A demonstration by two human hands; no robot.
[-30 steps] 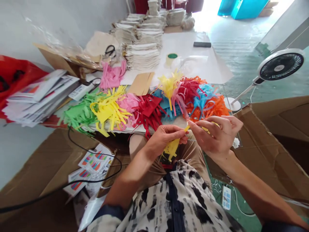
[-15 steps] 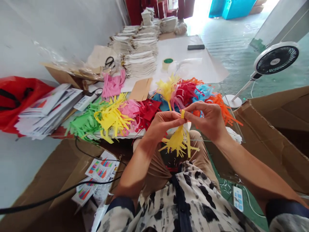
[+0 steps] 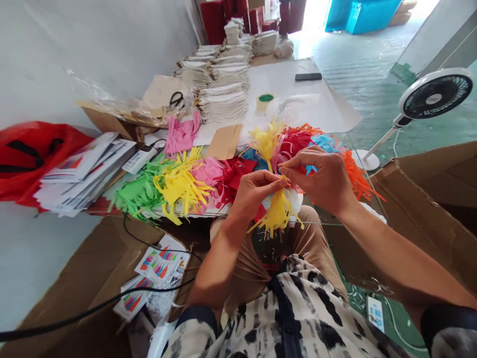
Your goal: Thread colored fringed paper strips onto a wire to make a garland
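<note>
My left hand (image 3: 257,196) pinches the top of a yellow fringed paper tassel (image 3: 278,215), whose strips hang down over my lap. My right hand (image 3: 316,181) pinches the same narrow top from the other side, and my fingers hide the gathered part. Just beyond my hands lies a long heap of fringed tissue paper. It includes green (image 3: 139,195), yellow (image 3: 182,184), pink (image 3: 207,171), red (image 3: 231,173), and orange (image 3: 356,174) bunches.
Several stacks of folded white packets (image 3: 223,104) stand on a white sheet (image 3: 298,99) with a tape roll (image 3: 263,103). Scissors (image 3: 176,99), printed cards (image 3: 85,171), a red bag (image 3: 37,159), a floor fan (image 3: 434,93), and cardboard (image 3: 421,199) surround me.
My hands have come closer together, and my right fingers now sit at the tassel's top. The small yellow band seen between my fingers earlier is hidden. The tassel hangs more tightly gathered.
</note>
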